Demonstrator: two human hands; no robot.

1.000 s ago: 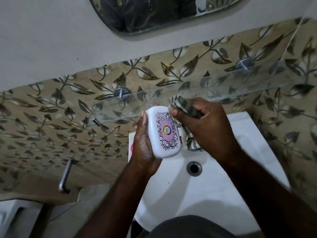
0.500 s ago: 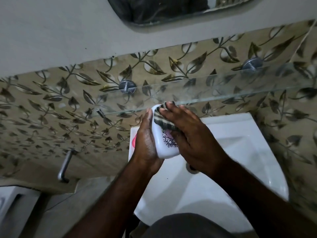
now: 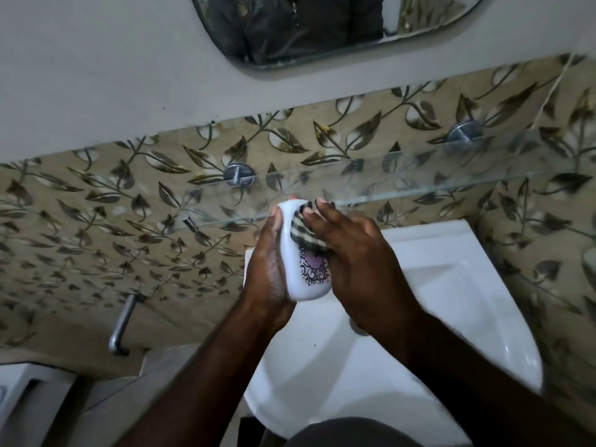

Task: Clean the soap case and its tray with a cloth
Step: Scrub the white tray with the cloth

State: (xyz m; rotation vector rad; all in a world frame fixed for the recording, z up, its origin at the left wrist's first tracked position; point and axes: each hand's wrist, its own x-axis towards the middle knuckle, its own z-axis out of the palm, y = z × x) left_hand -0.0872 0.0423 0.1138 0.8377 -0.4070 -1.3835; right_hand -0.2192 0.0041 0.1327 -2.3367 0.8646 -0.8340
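Head view.
- Soap case [image 3: 309, 279]: white with a patterned lid, held above the basin [image 3: 435, 301].
- Left grip [image 3: 267, 269]: wrapped round the soap case's side.
- Right grip [image 3: 354, 262]: fingers flat, pressing the striped cloth [image 3: 306, 229] onto the lid's far end.
- Progress, as judged: lid wipe under way. Tray not visible, probably still to clean.

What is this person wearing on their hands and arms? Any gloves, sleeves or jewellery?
Nothing that shows: the left hand and right hand are bare, without gloves, rings or a watch, and no sleeve is in view.
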